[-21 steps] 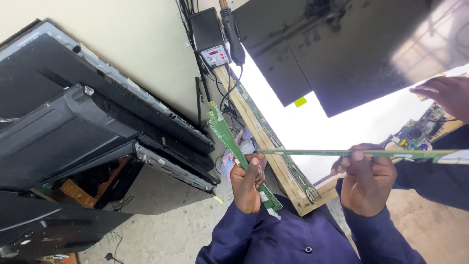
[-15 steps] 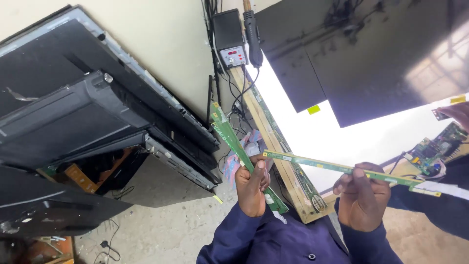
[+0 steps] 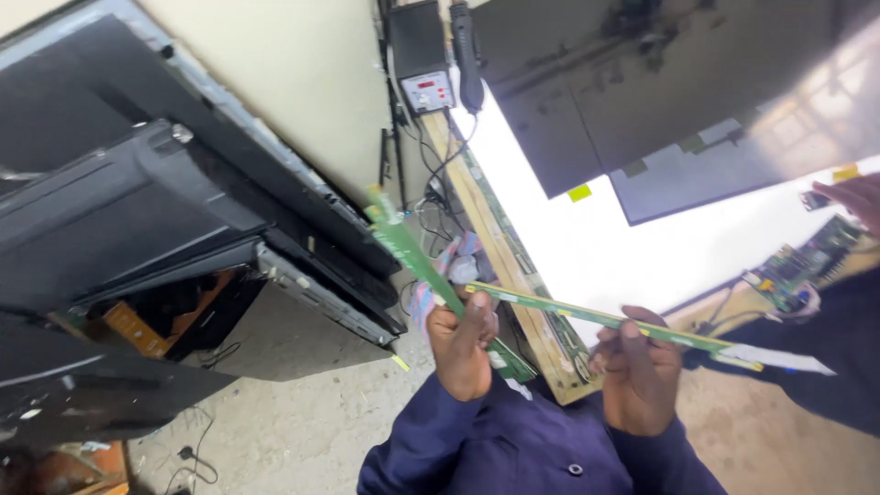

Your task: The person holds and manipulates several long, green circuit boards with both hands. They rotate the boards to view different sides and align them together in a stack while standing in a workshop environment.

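Observation:
My left hand (image 3: 461, 346) grips a long narrow green circuit strip (image 3: 405, 247) that slants up and to the left. A second long green circuit strip (image 3: 559, 309) is held in my right hand (image 3: 639, 368); it runs from beside my left hand out to the right, ending in a pale ribbon (image 3: 786, 359). The two strips cross near my left hand. Both sleeves are dark blue.
Dark flat-screen casings (image 3: 137, 211) lean stacked at the left. A lit white panel (image 3: 632, 243) lies on a wooden frame (image 3: 513, 275), with a dark sheet (image 3: 678, 82) over it. A soldering station (image 3: 423, 60) stands at the top. Another person's hand (image 3: 852, 200) is near a circuit board (image 3: 796, 266).
The view swung and dropped a little. My right hand's strip tilted from level to sloping down toward the right. Both hands kept their grip.

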